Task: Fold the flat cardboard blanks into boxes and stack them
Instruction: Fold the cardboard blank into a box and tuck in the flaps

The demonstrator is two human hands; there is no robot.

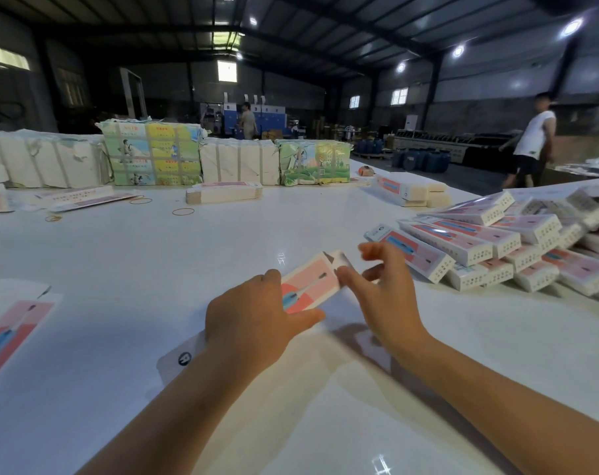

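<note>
The surface (pixel 154 269) is glossy, smooth white; the cardboard blank (pixel 308 281) is smooth printed card; far-edge bundles (pixel 239 162) look paper-wrapped.

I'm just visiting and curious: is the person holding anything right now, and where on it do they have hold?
The left hand grips a pink cardboard box blank around its near end. The right hand works at the far end flap; blur hides whether it grips.

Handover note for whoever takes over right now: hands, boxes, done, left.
Left hand grips the pink box over the table.
Right hand, blurred, fingers at the box's far end flap, gripping nothing I can make out.
Done: folded boxes heaped in the pile at right.
Left: close this end, add it to the pile, then fold the blank at left and the blanks stack further back.
</note>
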